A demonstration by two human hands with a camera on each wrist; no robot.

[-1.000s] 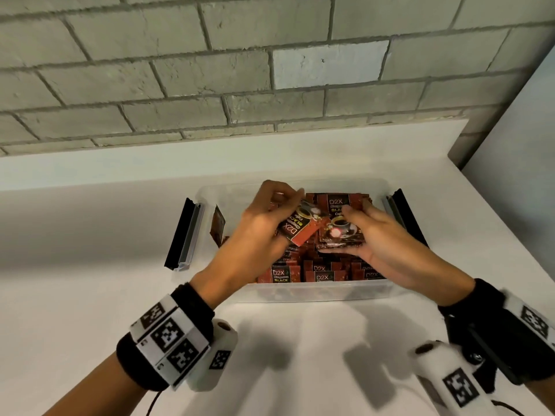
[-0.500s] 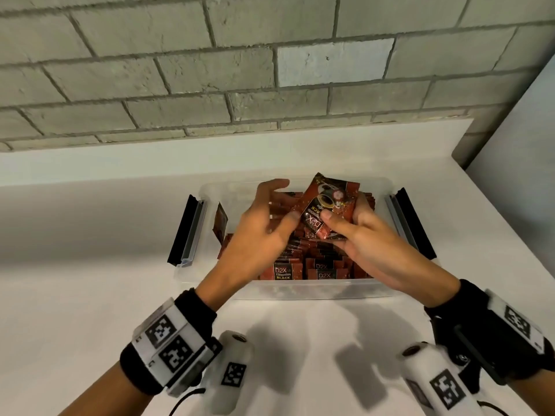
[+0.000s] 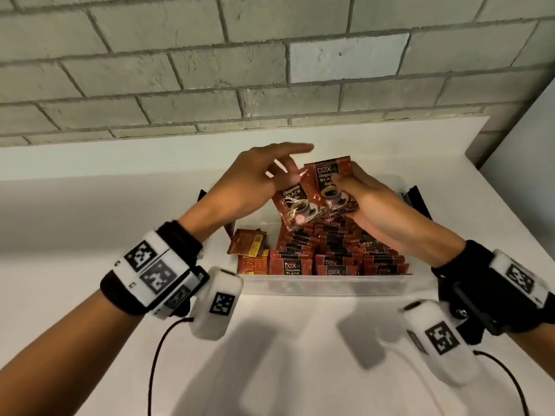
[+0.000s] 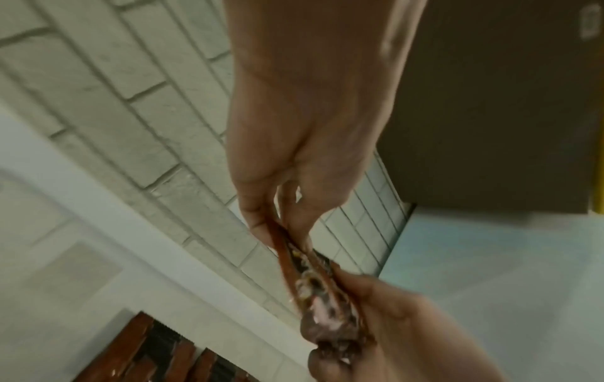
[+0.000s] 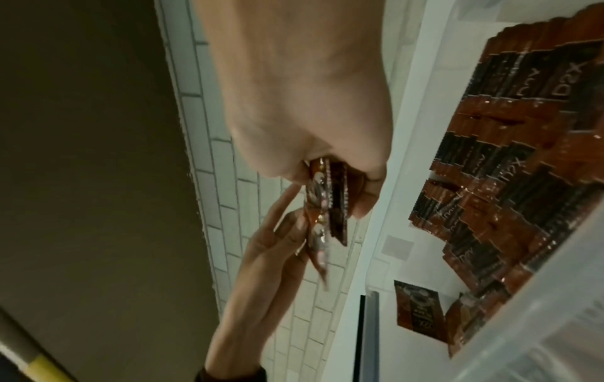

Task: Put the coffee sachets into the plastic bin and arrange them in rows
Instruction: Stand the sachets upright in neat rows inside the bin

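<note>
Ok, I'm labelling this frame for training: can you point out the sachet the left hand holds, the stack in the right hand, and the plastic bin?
left-hand sachet point(image 3: 295, 205): head view, on its printed front.
right-hand stack point(image 3: 332, 187): head view, front sachet's face.
plastic bin point(image 3: 324, 285): head view, near clear wall.

head: looks down from above at the table.
wrists: close along each palm; both share the held sachets.
</note>
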